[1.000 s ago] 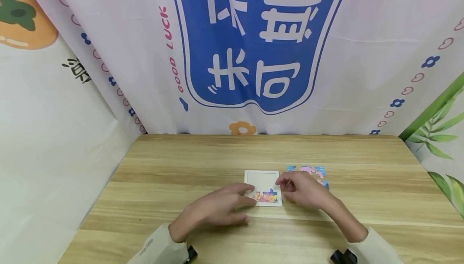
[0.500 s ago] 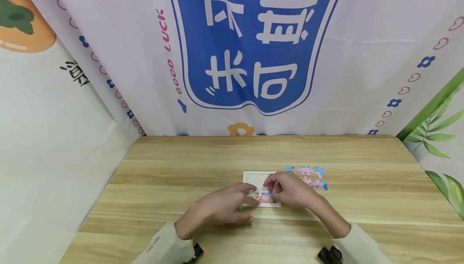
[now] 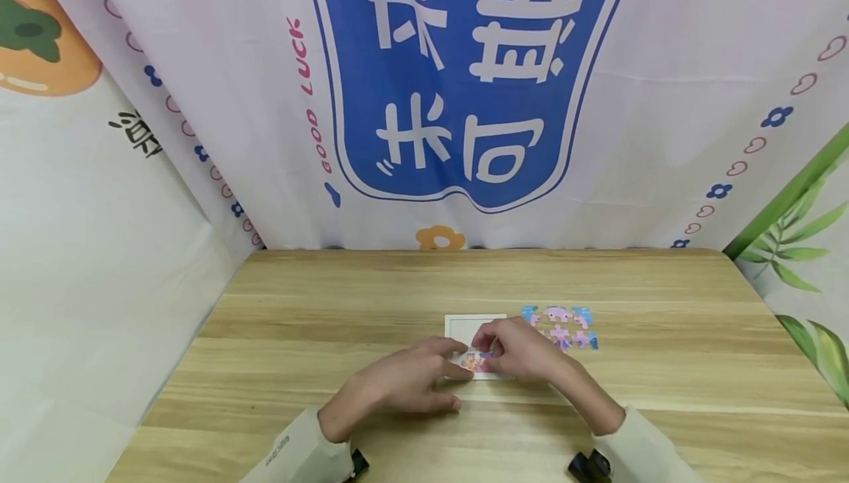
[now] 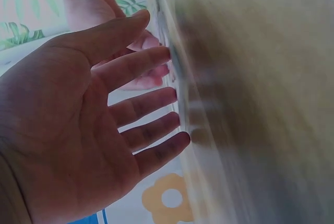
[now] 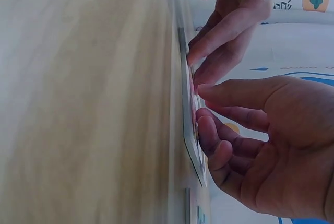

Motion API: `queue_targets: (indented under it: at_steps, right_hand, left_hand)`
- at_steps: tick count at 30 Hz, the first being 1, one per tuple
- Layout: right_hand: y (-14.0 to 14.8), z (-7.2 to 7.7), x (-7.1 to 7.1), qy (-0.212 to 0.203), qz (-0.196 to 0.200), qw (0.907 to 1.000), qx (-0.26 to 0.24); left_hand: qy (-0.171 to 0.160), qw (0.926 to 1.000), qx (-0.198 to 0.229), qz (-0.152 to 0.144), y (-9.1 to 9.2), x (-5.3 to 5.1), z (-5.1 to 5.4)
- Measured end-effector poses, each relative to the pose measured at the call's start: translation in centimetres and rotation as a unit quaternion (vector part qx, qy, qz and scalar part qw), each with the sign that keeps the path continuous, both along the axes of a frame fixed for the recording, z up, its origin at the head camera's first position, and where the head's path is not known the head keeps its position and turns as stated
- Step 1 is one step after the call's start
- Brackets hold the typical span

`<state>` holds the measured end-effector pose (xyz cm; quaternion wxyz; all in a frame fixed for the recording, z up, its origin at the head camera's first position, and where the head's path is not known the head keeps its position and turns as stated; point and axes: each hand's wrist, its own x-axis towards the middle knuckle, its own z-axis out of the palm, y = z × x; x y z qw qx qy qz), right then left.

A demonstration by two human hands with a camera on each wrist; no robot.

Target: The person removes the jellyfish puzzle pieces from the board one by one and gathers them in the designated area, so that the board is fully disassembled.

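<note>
In the head view, a white puzzle tray [image 3: 462, 328] lies on the table, with joined pink and yellow puzzle pieces [image 3: 473, 362] along its near side. My left hand [image 3: 414, 378] rests at the tray's left edge, fingers spread and nearly straight. Over the tray's near right part is my right hand [image 3: 520, 348], its thumb and index finger pinching a small puzzle piece down at the joined pieces. The fingers mostly hide that piece. In the right wrist view, the tray [image 5: 188, 104] appears edge-on beneath both hands, the right hand's other fingers curled.
Loose pink and blue puzzle pieces [image 3: 560, 332] lie on the wooden table [image 3: 318, 306] just right of the tray. A printed curtain [image 3: 650, 136] hangs along the table's back edge, and pale cloth [image 3: 99, 269] hangs at the left.
My right hand has moved left from beside the loose pieces to over the tray, bringing a puzzle piece to the joined ones. My left hand has stayed at the tray's left edge.
</note>
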<state>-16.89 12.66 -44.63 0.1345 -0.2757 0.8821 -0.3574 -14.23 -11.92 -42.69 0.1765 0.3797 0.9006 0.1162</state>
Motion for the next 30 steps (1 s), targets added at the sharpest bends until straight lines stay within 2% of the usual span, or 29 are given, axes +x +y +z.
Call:
queue_targets:
  at_steps: [5, 10, 18, 30]
  right_hand:
    - [-0.29, -0.27, 0.05, 0.013, -0.002, 0.9998, 0.014]
    - [-0.36, -0.33, 0.29, 0.008, -0.018, 0.9996, 0.022]
    - [-0.23, -0.42, 0.50, -0.007, -0.025, 0.9996, 0.010]
    - [-0.31, -0.49, 0.60, 0.003, -0.031, 0.9995, 0.009]
  left_hand:
    - [0.009, 0.9999, 0.006, -0.009, 0.00, 0.04, -0.25]
    - [0.002, 1.0000, 0.002, -0.005, -0.04, 0.06, -0.33]
    - [-0.004, 0.9999, 0.003, -0.010, -0.30, 0.10, -0.12]
    - [-0.009, 0.9998, 0.006, -0.016, -0.35, -0.11, -0.28]
